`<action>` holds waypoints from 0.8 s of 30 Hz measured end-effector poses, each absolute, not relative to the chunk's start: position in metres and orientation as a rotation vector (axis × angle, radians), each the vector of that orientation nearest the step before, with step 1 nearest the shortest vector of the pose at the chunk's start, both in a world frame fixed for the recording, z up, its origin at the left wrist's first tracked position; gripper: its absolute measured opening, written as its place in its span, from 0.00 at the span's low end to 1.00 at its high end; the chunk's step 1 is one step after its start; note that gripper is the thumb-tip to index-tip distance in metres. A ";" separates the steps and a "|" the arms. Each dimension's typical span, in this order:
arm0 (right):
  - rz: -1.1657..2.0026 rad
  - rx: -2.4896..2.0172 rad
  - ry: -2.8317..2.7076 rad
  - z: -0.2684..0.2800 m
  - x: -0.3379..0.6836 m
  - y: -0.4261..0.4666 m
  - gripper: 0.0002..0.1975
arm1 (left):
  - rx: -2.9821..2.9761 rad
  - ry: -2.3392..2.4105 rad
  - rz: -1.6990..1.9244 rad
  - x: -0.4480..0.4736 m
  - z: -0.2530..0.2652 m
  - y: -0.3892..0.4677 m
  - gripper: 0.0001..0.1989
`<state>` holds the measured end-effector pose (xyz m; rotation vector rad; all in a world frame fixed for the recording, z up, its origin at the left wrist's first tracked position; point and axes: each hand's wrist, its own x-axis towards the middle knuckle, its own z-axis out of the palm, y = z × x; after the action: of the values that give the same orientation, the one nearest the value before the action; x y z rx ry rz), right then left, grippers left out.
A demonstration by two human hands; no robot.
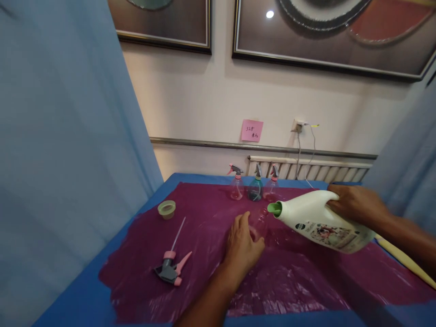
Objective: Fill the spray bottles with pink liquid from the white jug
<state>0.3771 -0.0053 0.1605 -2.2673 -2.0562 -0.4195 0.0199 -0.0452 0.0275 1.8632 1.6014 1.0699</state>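
Observation:
My right hand (356, 202) is wrapped round the handle of a large cream detergent jug (322, 220), which is tipped to the left. Its green spout (275, 209) hangs close to the mouth of a clear pink spray bottle (259, 221) without a top. Whether liquid is running out I cannot tell. My left hand (242, 243) grips that bottle from the left side, fingers and thumb around its body. To the left of this hand, a grey and pink spray head (169, 268) with its thin tube lies on the purple plastic sheet (204, 272).
Three spray bottles with heads on stand at the back: a pink one (236, 188), a teal one (255, 188) and another pink one (271, 188). A pale green cap (166, 209) sits at the left. Blue curtains (61, 136) hang at both sides; something yellow (405, 259) lies far right.

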 end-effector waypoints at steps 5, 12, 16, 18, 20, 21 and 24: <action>-0.476 -2.293 -2.094 0.172 0.375 -0.009 0.12 | 1.885 1.587 1.062 0.021 0.029 -0.046 0.43; -0.545 -2.295 -2.128 0.185 0.377 -0.008 0.11 | 1.886 1.587 1.059 0.022 0.031 -0.047 0.42; -0.598 -2.306 -2.152 0.190 0.375 -0.008 0.10 | 1.908 1.586 1.049 0.022 0.031 -0.047 0.42; -0.599 -2.311 -2.172 0.194 0.372 -0.009 0.10 | 1.919 1.582 1.045 0.022 0.030 -0.047 0.42; -0.596 -2.324 -2.202 0.198 0.368 -0.012 0.11 | 1.942 1.583 1.032 0.022 0.029 -0.047 0.42; -0.590 -2.334 -2.218 0.200 0.367 -0.013 0.12 | 1.952 1.590 1.019 0.023 0.029 -0.047 0.42; -0.584 -2.359 -2.241 0.205 0.363 -0.014 0.13 | 1.962 1.620 0.975 0.024 0.031 -0.048 0.42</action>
<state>0.3631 -0.0144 0.2050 -2.3591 -2.2406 -0.5842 0.0237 -0.0475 0.0314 1.9619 1.6203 0.9748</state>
